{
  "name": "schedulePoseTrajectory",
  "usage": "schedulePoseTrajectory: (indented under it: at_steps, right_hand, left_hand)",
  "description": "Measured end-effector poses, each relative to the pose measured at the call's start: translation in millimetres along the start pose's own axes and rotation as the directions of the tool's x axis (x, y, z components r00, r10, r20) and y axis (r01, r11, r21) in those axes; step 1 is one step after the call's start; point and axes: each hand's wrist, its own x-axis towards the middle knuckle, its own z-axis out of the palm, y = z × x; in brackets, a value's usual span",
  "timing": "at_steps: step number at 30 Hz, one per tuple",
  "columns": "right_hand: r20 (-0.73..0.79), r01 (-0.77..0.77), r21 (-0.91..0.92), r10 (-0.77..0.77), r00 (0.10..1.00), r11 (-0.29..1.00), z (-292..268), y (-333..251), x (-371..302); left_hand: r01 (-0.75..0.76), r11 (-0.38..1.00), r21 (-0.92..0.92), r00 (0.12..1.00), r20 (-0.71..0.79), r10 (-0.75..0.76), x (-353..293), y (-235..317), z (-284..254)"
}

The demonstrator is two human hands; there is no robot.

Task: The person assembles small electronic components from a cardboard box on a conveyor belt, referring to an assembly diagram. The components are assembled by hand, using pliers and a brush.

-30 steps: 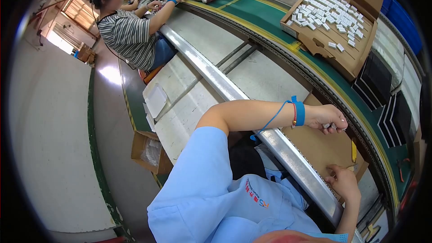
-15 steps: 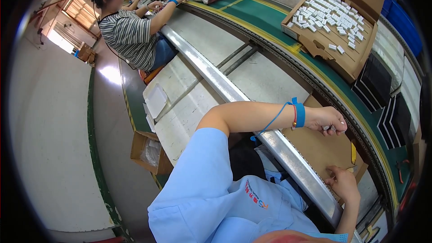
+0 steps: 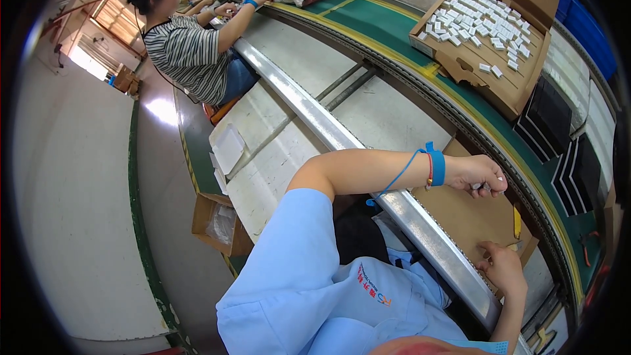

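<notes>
My left hand (image 3: 481, 174), with a blue wrist strap and coiled cord, is closed around several small white pieces that show between the curled fingers. It hovers over a flat brown cardboard sheet (image 3: 460, 213). Lower right, my right hand (image 3: 503, 269) rests at the sheet's near part, fingers loosely bent and apart, with nothing visible in them. Just beyond that hand lies a yellow-handled tool (image 3: 516, 222), perhaps a cutter. Small white blocks (image 3: 476, 23) fill much of an open cardboard box (image 3: 519, 85) at the far right.
A metal rail (image 3: 420, 223) runs between my body and the work surface. Beyond lies a green conveyor (image 3: 374, 26) with yellow edging. Black stacked pieces (image 3: 575, 174) and red-handled pliers (image 3: 585, 250) are at right. A co-worker (image 3: 190, 52) in stripes sits at far left.
Both hands hold nearly the same place and pose. The co-worker's head and arm have shifted slightly.
</notes>
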Motion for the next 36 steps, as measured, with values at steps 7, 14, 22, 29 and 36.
schedulePoseTrajectory:
  at_steps: [7,14,22,29,36]
  right_hand:
    - [0.004,-0.009,0.012,0.009,1.000,1.000,0,-1,-1]
    - [0.027,-0.019,0.010,0.019,0.999,1.000,-4,-4,-2]
    - [0.025,-0.008,0.022,0.007,1.000,1.000,-4,-5,-2]
    - [0.029,-0.014,-0.006,0.015,0.999,1.000,-5,-7,-1]
    - [0.027,-0.001,0.012,0.001,1.000,1.000,-3,-5,-1]
  left_hand:
    - [-0.003,1.000,-0.009,1.000,0.001,0.003,-2,0,0]
    - [-0.007,1.000,-0.010,1.000,0.014,0.007,1,-1,0]
    - [-0.016,1.000,-0.018,1.000,0.000,0.016,1,-1,0]
    - [-0.020,1.000,-0.014,1.000,-0.003,0.020,0,-1,-1]
    - [-0.027,0.999,-0.020,0.998,-0.054,0.026,-7,3,3]
